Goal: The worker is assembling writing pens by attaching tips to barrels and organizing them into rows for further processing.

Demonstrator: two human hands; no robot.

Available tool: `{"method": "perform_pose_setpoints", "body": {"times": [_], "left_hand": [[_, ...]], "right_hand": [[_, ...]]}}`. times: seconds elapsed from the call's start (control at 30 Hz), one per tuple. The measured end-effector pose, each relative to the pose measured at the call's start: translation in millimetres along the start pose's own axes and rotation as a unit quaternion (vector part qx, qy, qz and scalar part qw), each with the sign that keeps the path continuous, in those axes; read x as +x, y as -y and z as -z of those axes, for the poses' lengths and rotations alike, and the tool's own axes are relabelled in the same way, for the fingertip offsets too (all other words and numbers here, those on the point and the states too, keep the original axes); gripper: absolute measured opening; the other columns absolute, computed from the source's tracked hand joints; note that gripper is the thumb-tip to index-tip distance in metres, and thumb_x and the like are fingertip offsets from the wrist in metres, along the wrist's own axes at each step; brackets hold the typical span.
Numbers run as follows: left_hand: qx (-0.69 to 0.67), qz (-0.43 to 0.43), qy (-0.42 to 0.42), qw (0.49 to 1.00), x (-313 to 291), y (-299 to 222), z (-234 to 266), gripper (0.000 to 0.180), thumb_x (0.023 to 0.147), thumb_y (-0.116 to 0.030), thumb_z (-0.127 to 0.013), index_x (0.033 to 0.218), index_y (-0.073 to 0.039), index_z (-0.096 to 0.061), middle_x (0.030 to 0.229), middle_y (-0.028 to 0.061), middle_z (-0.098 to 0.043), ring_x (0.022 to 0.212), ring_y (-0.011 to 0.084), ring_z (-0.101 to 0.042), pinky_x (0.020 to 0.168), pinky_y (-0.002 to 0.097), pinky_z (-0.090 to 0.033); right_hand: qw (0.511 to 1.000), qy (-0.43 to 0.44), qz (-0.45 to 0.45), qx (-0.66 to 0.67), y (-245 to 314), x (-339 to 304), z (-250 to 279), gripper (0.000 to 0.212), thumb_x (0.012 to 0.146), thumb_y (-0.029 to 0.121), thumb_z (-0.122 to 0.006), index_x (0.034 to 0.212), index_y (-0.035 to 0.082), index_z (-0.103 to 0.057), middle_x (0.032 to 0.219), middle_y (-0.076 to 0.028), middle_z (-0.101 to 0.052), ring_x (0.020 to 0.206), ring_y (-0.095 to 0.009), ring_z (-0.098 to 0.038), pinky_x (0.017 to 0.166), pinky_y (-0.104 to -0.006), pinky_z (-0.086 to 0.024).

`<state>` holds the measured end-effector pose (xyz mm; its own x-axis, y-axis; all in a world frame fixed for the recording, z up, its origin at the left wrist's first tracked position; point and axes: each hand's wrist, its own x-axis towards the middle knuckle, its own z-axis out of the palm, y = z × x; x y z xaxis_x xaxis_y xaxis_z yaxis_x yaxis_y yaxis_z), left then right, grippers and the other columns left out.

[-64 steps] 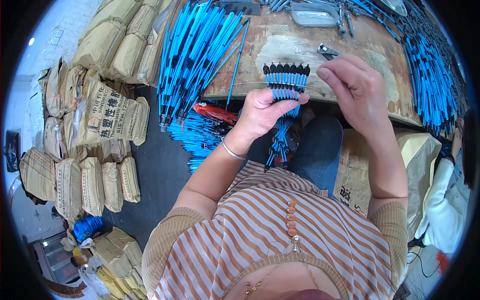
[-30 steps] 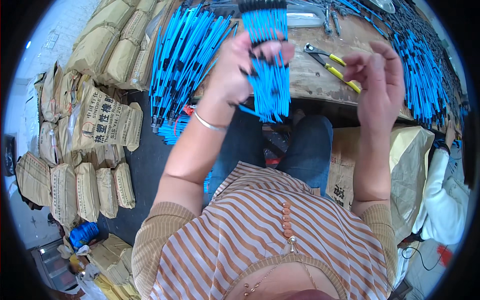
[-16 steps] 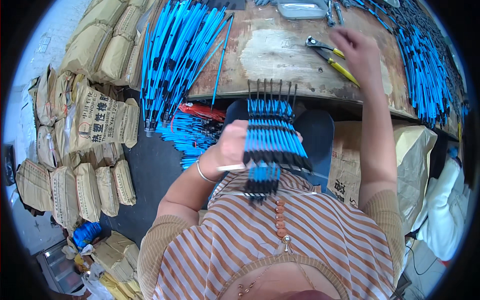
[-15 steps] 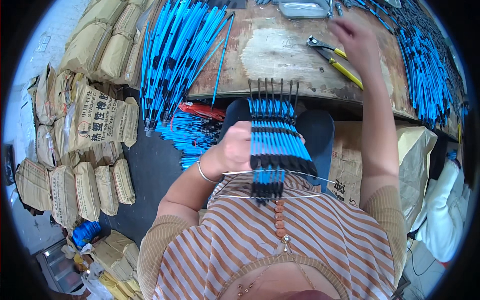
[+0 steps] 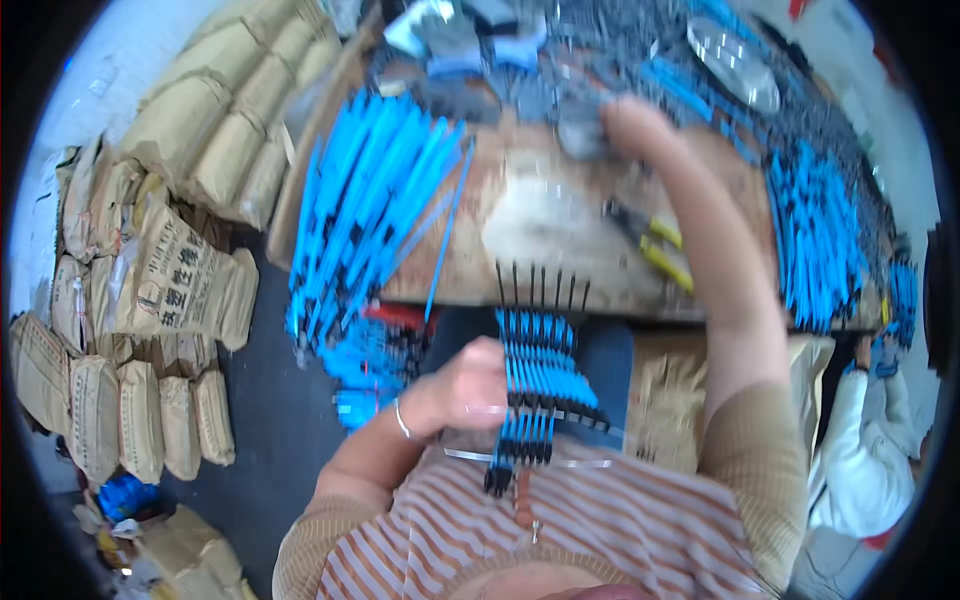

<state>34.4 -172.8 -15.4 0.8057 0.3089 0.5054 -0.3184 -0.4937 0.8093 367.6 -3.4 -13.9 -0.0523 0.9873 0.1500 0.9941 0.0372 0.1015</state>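
My left hand [image 5: 472, 388], a bracelet on its wrist, is closed on the left edge of a flat panel of blue rods with black fittings [image 5: 545, 372]. The panel is above my lap, and several thin black prongs stick out of its far end. A thin pale rod [image 5: 590, 463] crosses beneath its near end. At the far side of the table, my right hand [image 5: 640, 128] reaches to a clear plastic tray [image 5: 582, 142]. Motion blurs its fingers, so what they hold cannot be made out. Yellow-handled pliers [image 5: 665, 255] lie below my right forearm.
Heaps of blue rods lie on the wooden table [image 5: 530, 225] at left [image 5: 370, 190] and right [image 5: 812, 240]. More blue rods [image 5: 375, 365] sit below its left edge. Brown paper sacks [image 5: 190, 270] are stacked at left. A person in white [image 5: 865, 460] is at the far right.
The view has tipped toward the far side of the table. My right hand has moved from above the pliers' right to the plastic tray. My left hand keeps its hold on the panel.
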Motion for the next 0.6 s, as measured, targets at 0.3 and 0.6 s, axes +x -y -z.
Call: {"method": "perform_pose_setpoints", "body": {"times": [0.3, 0.6], "left_hand": [[0.027, -0.072, -0.02, 0.997, -4, 8, -22, 0.018, 0.081, -0.007, -0.061, 0.096, -0.004, -0.069, 0.104, 0.0101, -0.068, 0.082, 0.0255, -0.066, 0.074, 0.0307, -0.051], [-0.004, -0.093, -0.041, 0.995, 16, 0, -20, 0.019, 0.081, -0.006, -0.059, 0.097, -0.005, -0.07, 0.101, 0.0085, -0.069, 0.081, 0.024, -0.067, 0.07, 0.0273, -0.051]], "right_hand": [[0.999, 0.027, -0.03, -0.01, 5, -21, -7, 0.013, 0.074, 0.017, -0.06, 0.076, 0.007, -0.068, 0.08, -0.013, -0.067, 0.068, -0.035, -0.061, 0.064, -0.0424, -0.05], [0.98, -0.182, -0.02, 0.076, 6, -41, 0, 0.012, 0.078, 0.014, -0.058, 0.079, 0.004, -0.065, 0.074, -0.011, -0.065, 0.064, -0.034, -0.059, 0.062, -0.0402, -0.049]]}}
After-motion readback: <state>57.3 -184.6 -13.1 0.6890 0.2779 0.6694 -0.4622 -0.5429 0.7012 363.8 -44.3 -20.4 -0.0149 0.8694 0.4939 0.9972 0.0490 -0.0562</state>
